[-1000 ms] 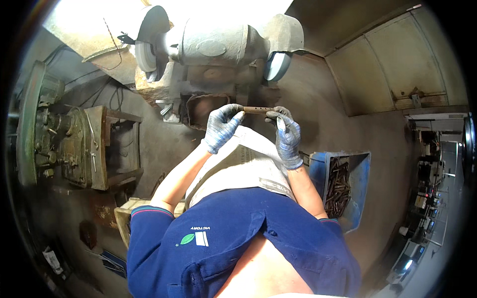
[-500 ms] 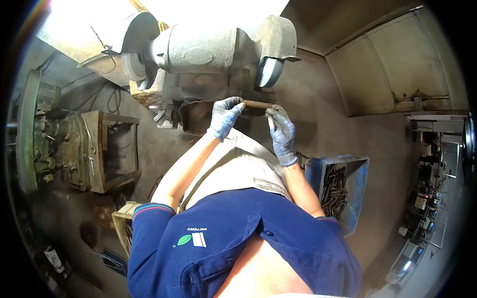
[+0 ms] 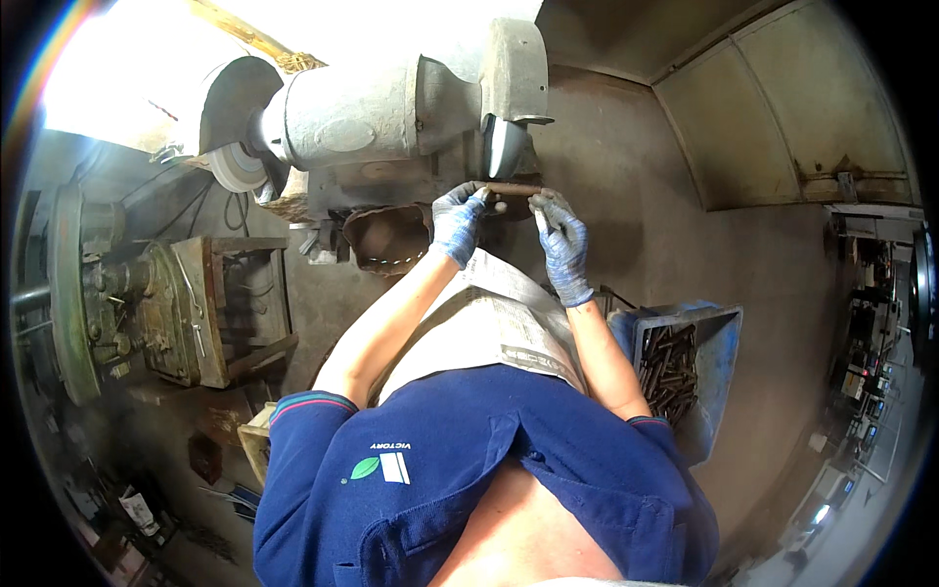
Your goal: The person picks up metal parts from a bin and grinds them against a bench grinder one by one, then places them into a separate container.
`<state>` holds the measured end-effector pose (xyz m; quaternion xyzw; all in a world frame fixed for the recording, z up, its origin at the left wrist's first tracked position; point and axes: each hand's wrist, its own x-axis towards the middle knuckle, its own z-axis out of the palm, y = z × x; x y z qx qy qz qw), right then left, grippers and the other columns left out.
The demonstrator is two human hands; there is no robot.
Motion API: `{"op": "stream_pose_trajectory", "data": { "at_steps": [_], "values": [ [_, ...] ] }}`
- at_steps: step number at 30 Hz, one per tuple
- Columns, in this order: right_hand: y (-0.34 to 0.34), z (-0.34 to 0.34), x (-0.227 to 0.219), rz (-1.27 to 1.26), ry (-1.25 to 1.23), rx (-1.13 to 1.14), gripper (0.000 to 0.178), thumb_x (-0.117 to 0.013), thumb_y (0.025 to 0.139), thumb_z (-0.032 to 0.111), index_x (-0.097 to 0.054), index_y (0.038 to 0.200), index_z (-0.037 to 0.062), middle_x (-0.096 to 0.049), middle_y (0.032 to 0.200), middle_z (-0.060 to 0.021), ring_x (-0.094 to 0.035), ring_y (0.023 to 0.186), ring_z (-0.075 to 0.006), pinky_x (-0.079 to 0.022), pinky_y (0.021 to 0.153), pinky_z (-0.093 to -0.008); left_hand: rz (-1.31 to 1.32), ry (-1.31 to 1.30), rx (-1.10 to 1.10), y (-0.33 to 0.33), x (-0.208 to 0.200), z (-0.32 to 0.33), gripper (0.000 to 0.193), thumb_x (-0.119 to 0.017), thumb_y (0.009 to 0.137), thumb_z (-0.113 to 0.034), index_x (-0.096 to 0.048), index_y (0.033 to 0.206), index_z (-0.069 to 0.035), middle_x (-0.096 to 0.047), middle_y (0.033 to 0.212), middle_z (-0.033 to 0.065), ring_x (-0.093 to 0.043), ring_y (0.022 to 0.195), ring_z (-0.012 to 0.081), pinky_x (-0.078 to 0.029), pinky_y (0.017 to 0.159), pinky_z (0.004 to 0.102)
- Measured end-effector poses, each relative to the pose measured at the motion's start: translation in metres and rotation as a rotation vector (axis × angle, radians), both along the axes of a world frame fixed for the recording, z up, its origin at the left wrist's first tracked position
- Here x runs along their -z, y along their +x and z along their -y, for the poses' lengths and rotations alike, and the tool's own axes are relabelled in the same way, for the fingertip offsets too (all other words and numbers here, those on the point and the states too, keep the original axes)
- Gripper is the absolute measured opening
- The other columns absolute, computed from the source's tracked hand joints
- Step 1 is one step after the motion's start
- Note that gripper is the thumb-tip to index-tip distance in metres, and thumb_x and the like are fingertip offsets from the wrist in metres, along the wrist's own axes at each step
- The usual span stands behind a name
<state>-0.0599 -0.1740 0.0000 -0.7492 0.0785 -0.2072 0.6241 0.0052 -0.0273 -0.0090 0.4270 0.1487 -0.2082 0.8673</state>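
Between my two gloved hands lies a short brownish metal rod (image 3: 513, 189), held level, one end in each hand. My left hand (image 3: 457, 223), in a blue-grey glove, is closed on its left end. Fingers of my right hand (image 3: 561, 243), gloved alike, pinch the right end. Just beyond the rod is the right wheel (image 3: 504, 147) of a grey bench grinder (image 3: 357, 108), partly under its guard. Whether rod and wheel touch, I cannot tell. The grinder's left wheel (image 3: 238, 166) shows below its own guard.
A blue crate (image 3: 719, 367) with many dark metal rods (image 3: 668, 372) stands by my right forearm. Below the grinder hangs a rough open container (image 3: 386, 240). To the left is an old machine on a metal frame (image 3: 220, 308). A pale apron (image 3: 479, 318) covers my lap.
The grinder sits further left in view, so its right wheel is now right above the rod. Both hands have shifted slightly right and still hold the rod.
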Motion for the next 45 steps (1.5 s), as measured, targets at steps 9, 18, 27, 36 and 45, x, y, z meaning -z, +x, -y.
{"op": "stream_pose_trajectory", "data": {
  "at_steps": [9,18,27,36,45],
  "values": [
    [0.008,0.007,0.023,-0.001,0.127,0.047,0.011,-0.066,0.082,0.003,-0.068,0.092,0.0003,-0.068,0.095,-0.0088,-0.061,0.091,-0.0148,-0.046,0.084,-0.0275,0.042,0.062,-0.023,0.009,0.012,0.008,0.007,-0.057,0.087,-0.001,-0.062,0.091,0.003,-0.065,0.078,0.0086,-0.064,0.064,0.0160,-0.051,0.059,0.0244],
    [0.024,-0.025,0.034,-0.002,0.248,-0.010,0.003,-0.066,0.081,0.002,-0.065,0.082,-0.0009,-0.067,0.086,-0.0068,-0.060,0.080,-0.0114,-0.047,0.073,-0.0248,0.017,0.114,-0.063,0.017,0.015,-0.024,0.006,-0.057,0.087,0.000,-0.062,0.091,0.002,-0.065,0.079,0.0085,-0.063,0.063,0.0146,-0.053,0.058,0.0247],
    [0.017,-0.001,0.031,-0.134,0.266,-0.106,0.020,-0.056,0.090,0.010,-0.062,0.103,-0.0042,-0.064,0.101,-0.0124,-0.061,0.094,-0.0196,-0.048,0.091,-0.0319,0.021,0.189,0.008,0.018,0.021,-0.009,0.008,-0.055,0.089,-0.004,-0.061,0.091,0.001,-0.065,0.078,0.0091,-0.062,0.062,0.0156,-0.054,0.052,0.0271],
    [0.014,0.012,0.034,-0.144,0.420,-0.061,0.020,-0.059,0.089,0.013,-0.064,0.099,-0.0036,-0.065,0.096,-0.0116,-0.062,0.089,-0.0191,-0.049,0.088,-0.0326,-0.048,0.097,-0.032,0.020,0.019,0.007,0.006,-0.059,0.086,-0.002,-0.063,0.088,0.003,-0.065,0.077,0.0102,-0.062,0.061,0.0160,-0.055,0.057,0.0281],
    [0.026,-0.014,0.037,-0.190,0.412,-0.167,0.026,-0.058,0.090,0.016,-0.062,0.105,-0.0043,-0.064,0.102,-0.0145,-0.062,0.096,-0.0224,-0.048,0.091,-0.0350,-0.016,0.239,-0.007,0.031,0.020,-0.027,0.006,-0.057,0.087,-0.004,-0.062,0.087,0.000,-0.064,0.073,0.0079,-0.062,0.059,0.0152,-0.053,0.052,0.0285]
  ]
}}
